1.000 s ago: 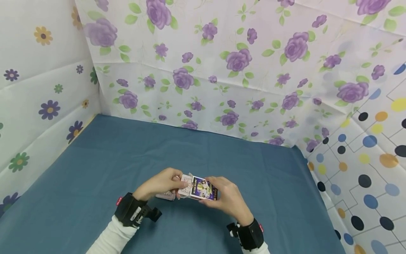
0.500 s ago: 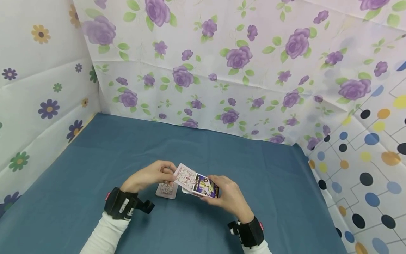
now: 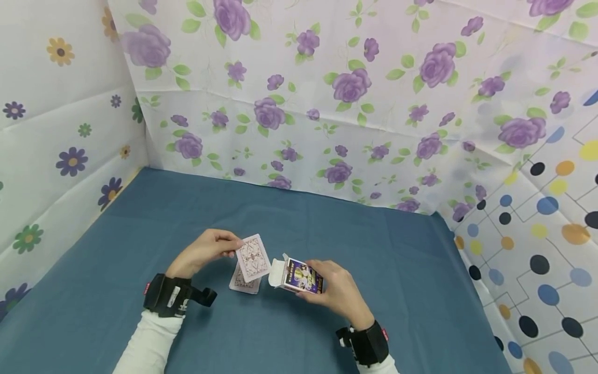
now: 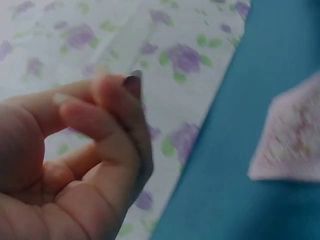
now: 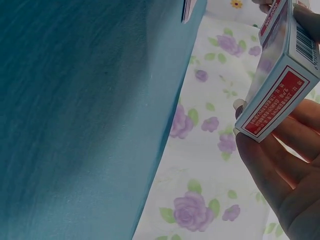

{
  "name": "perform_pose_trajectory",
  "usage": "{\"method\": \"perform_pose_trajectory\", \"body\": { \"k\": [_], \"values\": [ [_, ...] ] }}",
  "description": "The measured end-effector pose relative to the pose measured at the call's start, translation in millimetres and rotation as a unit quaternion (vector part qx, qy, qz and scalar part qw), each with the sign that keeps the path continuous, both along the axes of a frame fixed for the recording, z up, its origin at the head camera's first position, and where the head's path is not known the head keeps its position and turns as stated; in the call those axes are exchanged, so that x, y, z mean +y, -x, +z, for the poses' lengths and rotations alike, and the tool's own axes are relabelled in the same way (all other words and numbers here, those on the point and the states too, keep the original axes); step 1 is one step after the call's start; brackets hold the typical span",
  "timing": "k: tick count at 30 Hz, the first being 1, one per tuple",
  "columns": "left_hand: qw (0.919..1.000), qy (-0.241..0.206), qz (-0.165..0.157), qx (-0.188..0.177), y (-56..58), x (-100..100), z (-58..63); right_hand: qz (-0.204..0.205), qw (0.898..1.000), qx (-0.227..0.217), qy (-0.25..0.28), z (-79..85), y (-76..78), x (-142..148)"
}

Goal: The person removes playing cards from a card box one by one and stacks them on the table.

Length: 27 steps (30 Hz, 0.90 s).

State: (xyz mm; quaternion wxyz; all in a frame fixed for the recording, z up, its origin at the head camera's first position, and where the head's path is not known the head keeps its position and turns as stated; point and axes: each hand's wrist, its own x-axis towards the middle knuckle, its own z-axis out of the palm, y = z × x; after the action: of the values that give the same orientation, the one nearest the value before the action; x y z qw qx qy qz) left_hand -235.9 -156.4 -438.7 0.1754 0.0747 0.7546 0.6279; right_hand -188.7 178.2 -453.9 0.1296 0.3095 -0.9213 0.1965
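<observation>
Between thumb and fingers my left hand [image 3: 205, 252] pinches a playing card [image 3: 254, 258] by its upper left corner, its red-patterned back facing up. More playing cards [image 3: 243, 284] lie beneath it on the table, partly covered. In the left wrist view the fingers of the left hand [image 4: 90, 155] are bent, and a blurred card back [image 4: 295, 135] shows at the right. My right hand [image 3: 338, 291] grips a card box [image 3: 303, 276] with a purple printed front; its open white end points left. The right wrist view shows the box [image 5: 277, 102] by its red panel, with fingers underneath.
A blue cloth [image 3: 299, 223] covers the table. Behind it hangs a sheet with purple roses [image 3: 351, 88], with a flower-print sheet [image 3: 73, 161] at the left and a dotted sheet [image 3: 537, 265] at the right. Each wrist wears a black strap [image 3: 168, 295].
My left hand has drawn the card out of the box and moved left with it, over the lying cards. The right hand and box have stayed nearly still.
</observation>
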Motion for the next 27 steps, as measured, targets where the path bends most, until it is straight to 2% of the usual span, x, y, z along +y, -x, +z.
{"method": "perform_pose_trajectory", "body": {
  "k": [5,7,13,17,21,27],
  "values": [
    [0.998,0.009,0.056,-0.026,9.3,-3.3,-17.8,-0.002,1.0,-0.007,0.002,-1.8,-0.4,0.3],
    [0.997,0.012,0.069,-0.034,12.3,-4.1,-25.2,-0.004,1.0,-0.009,0.001,-2.5,-0.6,0.4],
    [0.9953,0.053,0.077,-0.024,15.7,0.3,-41.5,-0.012,1.0,-0.019,-0.002,-5.2,-1.4,1.4],
    [0.993,0.09,0.077,-0.002,14.7,6.8,-46.7,-0.012,1.0,-0.021,-0.003,-6.6,-1.0,2.0],
    [0.989,0.117,0.09,0.011,13.7,12.4,-50.0,-0.012,1.0,-0.019,-0.003,-7.7,-0.2,2.9],
    [0.983,0.143,0.113,0.021,11.8,18.0,-48.4,-0.01,1.0,-0.021,0.001,-8.0,0.1,3.7]
  ]
}}
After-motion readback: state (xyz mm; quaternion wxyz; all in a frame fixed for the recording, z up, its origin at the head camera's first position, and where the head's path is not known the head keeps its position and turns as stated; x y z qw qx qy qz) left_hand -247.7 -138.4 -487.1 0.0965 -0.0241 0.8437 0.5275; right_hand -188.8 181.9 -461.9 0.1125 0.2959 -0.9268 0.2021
